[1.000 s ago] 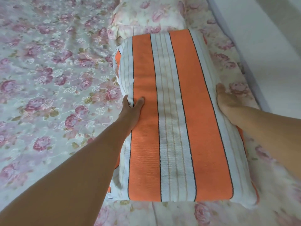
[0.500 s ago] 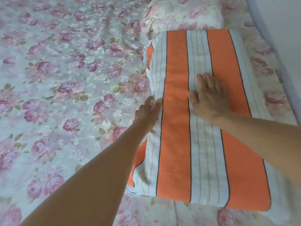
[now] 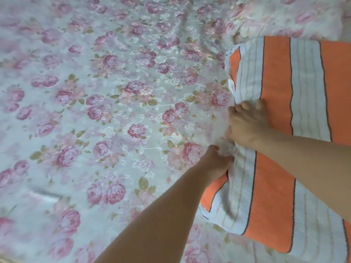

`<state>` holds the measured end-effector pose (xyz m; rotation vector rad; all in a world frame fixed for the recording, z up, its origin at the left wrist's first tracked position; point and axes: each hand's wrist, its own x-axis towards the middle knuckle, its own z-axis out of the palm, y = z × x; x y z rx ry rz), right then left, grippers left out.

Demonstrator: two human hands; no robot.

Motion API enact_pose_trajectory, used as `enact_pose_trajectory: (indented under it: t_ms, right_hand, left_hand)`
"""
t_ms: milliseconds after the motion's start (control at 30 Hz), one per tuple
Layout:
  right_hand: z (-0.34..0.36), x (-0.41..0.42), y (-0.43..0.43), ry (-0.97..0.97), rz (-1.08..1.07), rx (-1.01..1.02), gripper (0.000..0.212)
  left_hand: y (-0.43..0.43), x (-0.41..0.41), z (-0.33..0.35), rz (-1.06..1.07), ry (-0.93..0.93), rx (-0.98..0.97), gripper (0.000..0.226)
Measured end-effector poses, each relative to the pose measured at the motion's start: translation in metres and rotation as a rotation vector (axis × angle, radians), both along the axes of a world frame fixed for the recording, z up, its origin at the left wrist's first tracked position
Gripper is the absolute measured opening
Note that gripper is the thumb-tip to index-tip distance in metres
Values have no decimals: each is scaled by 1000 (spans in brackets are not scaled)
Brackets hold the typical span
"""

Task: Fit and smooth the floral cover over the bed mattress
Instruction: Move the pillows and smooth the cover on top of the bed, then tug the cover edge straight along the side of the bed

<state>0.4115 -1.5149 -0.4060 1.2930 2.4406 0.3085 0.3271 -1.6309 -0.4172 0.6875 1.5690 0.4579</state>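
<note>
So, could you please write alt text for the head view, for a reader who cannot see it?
A person's right hand curls over one long edge of a folded orange-and-white striped blanket lying on the rose-patterned floral cover, while the left hand reaches in just beside it, fingers hidden. A floral pillow lies beyond the blanket.

cover [image 3: 114,111]: thin pale cloth, pink roses, green leaves | state: spread out, soft creases toward the top, small white bunch at the left edge of the cushion [image 3: 275,82] | pose: flat, print up | place: fills left and middle of view, runs under the striped cushion at right | mattress: hidden beneath
</note>
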Motion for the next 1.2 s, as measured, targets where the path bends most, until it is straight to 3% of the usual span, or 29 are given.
enact_pose_trajectory:
  t_ms: [67,200,300,367,467,533,633,700,800,833,900,967,1033,1067,1133,1200]
  right_hand:
    - [2,-5,6,-46,3,6,41]
    - [3,-11,14,-199,80,-33,22]
    - [1,-13,18,-293,174,-71,26]
    - [-1,-14,22,-307,161,-88,37]
    - [0,-18,24,-333,96,-122,47]
    - [4,-23,25,-395,83,-136,40]
    - [12,-31,26,-494,73,-177,15]
    - [14,-33,25,-351,70,-132,17]
    - [7,-32,20,167,-36,-14,28]
    - [4,-31,17,256,-70,-6,27]
    - [-7,-31,11,302,-96,-70,23]
    - [-19,-38,3,288,-125,-182,32]
    - [-31,-54,-10,263,-170,-250,45]
    - [-38,-63,-18,266,-192,-266,48]
    - [-53,-78,-33,295,-215,-275,54]
    - [-65,-93,-45,346,-249,-288,59]
  left_hand:
    - [9,-5,4,90,3,1,23]
    - [17,-10,2,69,80,70,41]
    - [11,-11,-5,10,115,140,34]
    - [1,-16,-11,49,47,227,30]
    - [-14,-27,-14,110,-195,313,21]
    - [-16,-32,-13,79,-270,319,10]
    - [-15,-38,-7,48,-244,322,22]
    - [-19,-38,-8,53,-246,312,28]
    - [-31,-47,-19,77,-147,279,23]
    - [-34,-50,-22,74,-110,285,17]
    - [-42,-61,-25,23,-85,288,19]
    - [-50,-75,-28,26,-91,278,22]
    - [-57,-93,-36,178,5,432,12]
    - [-62,-104,-43,211,139,558,9]
    - [-72,-129,-58,60,483,683,27]
    - [-88,-154,-67,-201,729,623,51]
